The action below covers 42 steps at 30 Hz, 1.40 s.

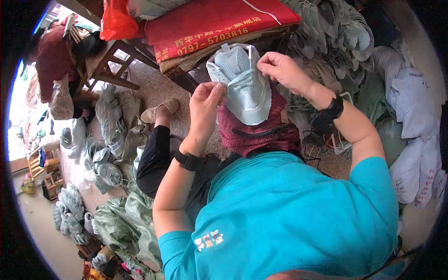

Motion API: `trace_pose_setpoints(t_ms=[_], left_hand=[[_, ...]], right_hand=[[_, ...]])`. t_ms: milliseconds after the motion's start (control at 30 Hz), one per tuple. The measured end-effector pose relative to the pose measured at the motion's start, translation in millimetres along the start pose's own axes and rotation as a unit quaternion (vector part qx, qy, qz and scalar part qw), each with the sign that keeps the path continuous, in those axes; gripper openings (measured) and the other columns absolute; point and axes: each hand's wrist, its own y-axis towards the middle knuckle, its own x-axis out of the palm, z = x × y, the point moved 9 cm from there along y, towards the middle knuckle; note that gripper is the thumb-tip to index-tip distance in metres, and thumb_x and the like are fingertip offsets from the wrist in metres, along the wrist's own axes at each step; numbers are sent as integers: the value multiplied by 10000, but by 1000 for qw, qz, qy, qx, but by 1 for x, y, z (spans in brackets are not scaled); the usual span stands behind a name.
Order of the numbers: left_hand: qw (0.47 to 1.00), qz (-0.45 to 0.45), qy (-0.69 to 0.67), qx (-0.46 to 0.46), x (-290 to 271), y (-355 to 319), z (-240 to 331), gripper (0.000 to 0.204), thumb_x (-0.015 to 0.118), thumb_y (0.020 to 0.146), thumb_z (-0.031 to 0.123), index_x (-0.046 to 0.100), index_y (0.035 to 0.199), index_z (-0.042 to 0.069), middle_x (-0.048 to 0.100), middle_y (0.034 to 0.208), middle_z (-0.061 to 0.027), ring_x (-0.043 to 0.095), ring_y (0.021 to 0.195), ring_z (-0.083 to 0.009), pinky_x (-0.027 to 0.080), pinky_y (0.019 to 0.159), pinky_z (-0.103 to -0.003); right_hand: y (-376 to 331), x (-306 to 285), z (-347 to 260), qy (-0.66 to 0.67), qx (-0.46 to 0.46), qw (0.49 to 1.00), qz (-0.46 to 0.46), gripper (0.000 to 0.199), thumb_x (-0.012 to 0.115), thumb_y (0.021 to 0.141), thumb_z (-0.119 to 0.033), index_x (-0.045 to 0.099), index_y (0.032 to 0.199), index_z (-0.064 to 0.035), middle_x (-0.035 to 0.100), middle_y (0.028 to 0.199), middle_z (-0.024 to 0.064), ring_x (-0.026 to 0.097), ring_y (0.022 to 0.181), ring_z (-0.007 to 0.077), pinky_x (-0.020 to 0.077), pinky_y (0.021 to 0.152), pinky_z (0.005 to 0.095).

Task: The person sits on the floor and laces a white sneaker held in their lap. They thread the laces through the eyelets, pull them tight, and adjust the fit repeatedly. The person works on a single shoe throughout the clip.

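Both hands hold a pale mint mesh shoe upper over the lap: left hand fingers pinch its edge, right hand fingers grip the white lace. A loose pinch could let the lace slip free.

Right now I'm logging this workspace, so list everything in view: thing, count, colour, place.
shoe upper: one, pale mint, held up at centre.
lace: one, white, at the upper's top.
cloth: one, maroon, on the lap under the upper.
cushion: one, red, on the wooden bench at top.
bag: one, orange-red, top left.
upper piles: many, grey-green, floor at left and top right.
sacks: several, white, right edge.
shirt: teal, bottom.
left hand: grips the upper's left edge.
right hand: pinches the lace.
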Motion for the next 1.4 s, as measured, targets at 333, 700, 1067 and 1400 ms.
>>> trace_pose_setpoints(t_ms=[333,700,1067,1400], left_hand=[[996,3,83,10,-3,5,-1,196,578,968,214,603,926,24,579,859,26,479,798,-54,393,731,-205],[949,37,311,43,0,17,24,168,643,879,183,591,846,27,561,702,-42,559,645,-158,438,581,-301],[769,-176,530,310,36,15,96,287,698,759,108,602,1026,62,553,1073,-122,580,987,-325,490,845,-393],[866,-99,419,255,15,35,62,154,701,827,158,667,807,9,519,935,-94,522,880,-235,461,762,-309]], right_hand=[[21,1,-1,-96,19,990,-105,91,611,823,-128,605,815,-38,551,746,-38,481,708,62,398,637,240],[-3,50,-74,-575,-318,754,-2,93,618,702,-79,544,752,-55,603,764,122,623,749,339,518,665,432],[24,34,-77,-478,-300,774,-288,275,724,726,-92,556,941,-52,541,952,96,581,914,300,469,763,418],[35,21,-55,-340,-218,891,-205,184,667,832,-212,636,824,-31,545,856,78,580,798,231,456,722,343]])
